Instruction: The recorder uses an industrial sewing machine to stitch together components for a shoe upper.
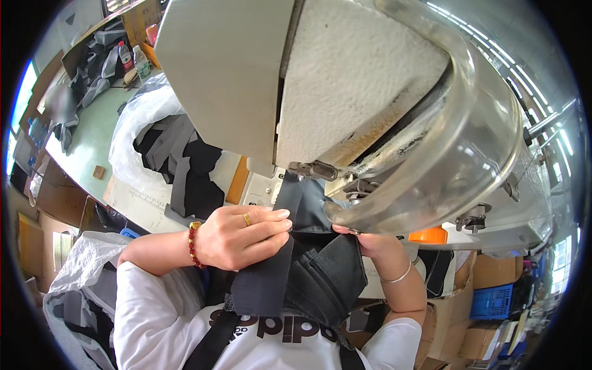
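Observation:
My left hand (243, 237), fingers pressed together, grips a dark grey fabric strip (264, 280) that runs up under the sewing machine head (357, 80). Black fabric pieces (327, 274), layered and folded, hang down in front of me beside the strip. At their right edge my right hand (373, 245) pinches the black fabric, its fingertips close below a clear plastic guard (456, 166). The guard and the machine head hide the needle area and part of the right fingers.
Left of the machine, a white plastic bag (145, 111) holds grey and black fabric pieces (197, 176). Two bottles (142, 63) stand farther back on the table (92, 139). An orange object (428, 235) sits under the guard. A blue crate (491, 302) and cardboard boxes lie at right.

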Motion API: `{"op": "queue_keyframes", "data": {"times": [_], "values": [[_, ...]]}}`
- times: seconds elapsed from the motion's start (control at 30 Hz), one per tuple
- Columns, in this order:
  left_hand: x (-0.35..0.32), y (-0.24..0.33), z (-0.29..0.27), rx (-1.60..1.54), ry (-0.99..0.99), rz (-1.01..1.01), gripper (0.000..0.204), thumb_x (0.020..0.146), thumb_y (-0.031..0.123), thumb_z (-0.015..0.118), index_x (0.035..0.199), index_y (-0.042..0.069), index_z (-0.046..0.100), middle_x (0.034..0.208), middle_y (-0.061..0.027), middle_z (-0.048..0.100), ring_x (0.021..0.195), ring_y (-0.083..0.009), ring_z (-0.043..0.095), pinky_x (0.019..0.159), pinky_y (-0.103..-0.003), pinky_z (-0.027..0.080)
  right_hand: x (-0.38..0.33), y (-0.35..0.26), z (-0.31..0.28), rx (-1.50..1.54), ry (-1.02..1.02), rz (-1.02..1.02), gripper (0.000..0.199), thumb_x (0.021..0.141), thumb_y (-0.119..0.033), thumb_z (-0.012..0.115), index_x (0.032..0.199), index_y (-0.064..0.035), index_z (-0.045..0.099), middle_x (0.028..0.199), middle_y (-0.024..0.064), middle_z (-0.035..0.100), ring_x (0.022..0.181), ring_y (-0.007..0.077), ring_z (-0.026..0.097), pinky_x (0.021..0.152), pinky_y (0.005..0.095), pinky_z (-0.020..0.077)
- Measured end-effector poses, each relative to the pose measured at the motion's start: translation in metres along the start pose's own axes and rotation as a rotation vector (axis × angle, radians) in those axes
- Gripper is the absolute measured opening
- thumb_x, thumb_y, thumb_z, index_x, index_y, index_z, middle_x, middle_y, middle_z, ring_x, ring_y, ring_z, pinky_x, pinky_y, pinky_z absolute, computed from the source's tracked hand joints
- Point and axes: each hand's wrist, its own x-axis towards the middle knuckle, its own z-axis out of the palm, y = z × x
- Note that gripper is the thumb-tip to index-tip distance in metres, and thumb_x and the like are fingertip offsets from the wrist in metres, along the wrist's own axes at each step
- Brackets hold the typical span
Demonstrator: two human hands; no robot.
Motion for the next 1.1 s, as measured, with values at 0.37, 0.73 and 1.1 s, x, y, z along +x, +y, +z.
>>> {"op": "queue_keyframes", "data": {"times": [0.37,0.73,1.1], "values": [[-0.013,-0.017,0.021,-0.108,-0.018,-0.032,0.019,0.081,0.011,0.072,0.095,-0.001,0.072,0.106,-0.0144,0.075,0.098,-0.0282,0.078,0.084,-0.035,0.065,0.012,0.002,0.001,0.083,0.119,-0.161,0.021,0.087,-0.012,0.087,0.102,-0.0044,0.075,0.100,0.0082,0.075,0.093,0.0193,0.074,0.086,0.0350,0.0634],[-0.004,-0.023,0.021,-0.155,-0.011,-0.111,0.019,0.081,0.012,0.071,0.096,0.000,0.071,0.104,-0.0134,0.075,0.099,-0.0281,0.078,0.082,-0.036,0.065,0.005,0.008,-0.022,0.180,-0.004,-0.367,0.028,0.092,-0.008,0.078,0.117,-0.0021,0.068,0.113,0.0113,0.073,0.102,0.0240,0.073,0.100,0.0425,0.0593],[-0.008,-0.022,0.020,-0.555,0.221,-0.435,0.017,0.088,-0.008,0.075,0.104,-0.003,0.071,0.105,-0.0175,0.078,0.103,-0.0330,0.078,0.089,-0.039,0.064,-0.006,0.002,0.009,-0.371,0.264,-0.702,0.038,0.091,-0.003,0.076,0.127,-0.0060,0.066,0.114,0.0027,0.069,0.102,0.0141,0.066,0.090,0.0297,0.0560]]}}
